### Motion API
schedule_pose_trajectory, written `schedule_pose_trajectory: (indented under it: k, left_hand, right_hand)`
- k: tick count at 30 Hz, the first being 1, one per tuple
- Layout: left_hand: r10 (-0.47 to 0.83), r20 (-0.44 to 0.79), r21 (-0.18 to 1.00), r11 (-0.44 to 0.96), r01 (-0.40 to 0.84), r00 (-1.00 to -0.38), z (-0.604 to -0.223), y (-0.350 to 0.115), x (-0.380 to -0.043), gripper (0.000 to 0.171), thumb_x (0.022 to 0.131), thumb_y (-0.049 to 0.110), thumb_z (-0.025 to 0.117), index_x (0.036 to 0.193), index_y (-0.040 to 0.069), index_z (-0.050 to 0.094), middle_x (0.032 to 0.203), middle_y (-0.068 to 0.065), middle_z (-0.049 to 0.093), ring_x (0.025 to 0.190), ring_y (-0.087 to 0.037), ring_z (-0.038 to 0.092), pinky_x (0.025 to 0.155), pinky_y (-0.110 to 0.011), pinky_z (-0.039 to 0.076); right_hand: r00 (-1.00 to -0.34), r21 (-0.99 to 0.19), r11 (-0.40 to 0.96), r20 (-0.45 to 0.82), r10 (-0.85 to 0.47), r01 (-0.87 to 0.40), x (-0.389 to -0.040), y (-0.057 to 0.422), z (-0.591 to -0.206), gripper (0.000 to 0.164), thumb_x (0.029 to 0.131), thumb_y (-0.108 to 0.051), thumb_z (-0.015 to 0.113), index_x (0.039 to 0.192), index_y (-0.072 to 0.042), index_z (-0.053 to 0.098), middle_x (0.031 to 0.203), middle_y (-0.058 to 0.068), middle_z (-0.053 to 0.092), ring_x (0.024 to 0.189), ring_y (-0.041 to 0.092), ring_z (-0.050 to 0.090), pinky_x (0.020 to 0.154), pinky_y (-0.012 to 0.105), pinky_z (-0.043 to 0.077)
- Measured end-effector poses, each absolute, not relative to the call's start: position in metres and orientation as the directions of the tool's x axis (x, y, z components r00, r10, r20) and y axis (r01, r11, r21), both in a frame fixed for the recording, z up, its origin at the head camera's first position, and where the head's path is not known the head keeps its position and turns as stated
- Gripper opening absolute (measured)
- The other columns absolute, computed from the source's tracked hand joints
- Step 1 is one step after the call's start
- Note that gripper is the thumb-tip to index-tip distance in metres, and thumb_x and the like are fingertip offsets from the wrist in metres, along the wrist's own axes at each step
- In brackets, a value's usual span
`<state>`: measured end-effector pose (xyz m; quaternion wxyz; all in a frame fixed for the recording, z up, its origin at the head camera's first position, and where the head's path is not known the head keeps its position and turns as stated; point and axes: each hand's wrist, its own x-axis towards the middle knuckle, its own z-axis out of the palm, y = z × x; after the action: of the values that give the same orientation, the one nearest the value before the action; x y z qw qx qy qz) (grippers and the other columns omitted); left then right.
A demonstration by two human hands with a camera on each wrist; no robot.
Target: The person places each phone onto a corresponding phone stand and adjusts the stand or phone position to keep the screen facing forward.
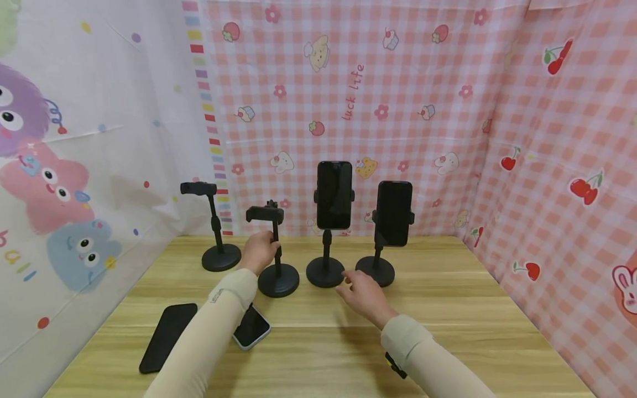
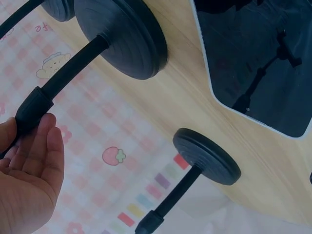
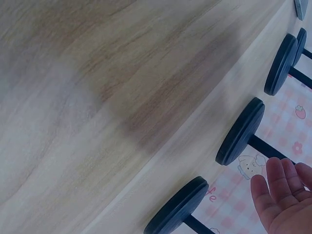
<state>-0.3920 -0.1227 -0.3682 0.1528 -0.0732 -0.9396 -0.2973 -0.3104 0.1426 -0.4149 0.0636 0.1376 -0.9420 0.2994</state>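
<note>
In the head view my left hand pinches the pole of an upright black phone stand, below its clamp, which holds no phone. The left wrist view shows thumb and fingers at the collar of that pole. My right hand, fingers relaxed and holding nothing, hovers in front of two more stands. One carries a black phone upright in its clamp; the other, to its right, carries a second phone, slightly tilted. In the right wrist view, the right hand's fingers overlap a stand's pole.
Another black stand with an unfilled clamp is at the back left of the wooden table. A black phone lies flat at the left, and a light-edged phone lies partly under my left forearm. Patterned cloths enclose the table.
</note>
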Motion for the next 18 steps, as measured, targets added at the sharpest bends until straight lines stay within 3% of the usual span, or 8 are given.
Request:
schedule_pose_trajectory:
  k: [11, 18]
  left_hand:
    - [0.076, 0.355, 0.531, 0.804, 0.268, -0.932, -0.3663, -0.1256, -0.3905, 0.018, 0.094, 0.010, 0.066, 0.078, 0.002, 0.068, 0.071, -0.008, 0.066, 0.061, -0.023, 0.057, 0.059, -0.037, 0.047]
    - [0.063, 0.349, 0.528, 0.811, 0.253, -0.935, -0.3660, -0.1237, -0.3898, 0.016, 0.096, 0.013, 0.066, 0.084, 0.001, 0.069, 0.076, -0.011, 0.068, 0.066, -0.025, 0.061, 0.066, -0.041, 0.051]
  right_hand:
    - [-0.946, -0.528, 0.786, 0.222, -0.238, -0.321, -0.3106, 0.1396, -0.4177, 0.043, 0.095, -0.026, 0.068, 0.129, 0.001, 0.062, 0.115, 0.014, 0.066, 0.099, 0.028, 0.065, 0.088, 0.046, 0.052]
    - [-0.938, -0.518, 0.784, 0.237, -0.253, -0.342, -0.3112, 0.1384, -0.4187, 0.042, 0.095, -0.025, 0.067, 0.128, 0.001, 0.062, 0.115, 0.015, 0.066, 0.099, 0.028, 0.065, 0.087, 0.047, 0.052]
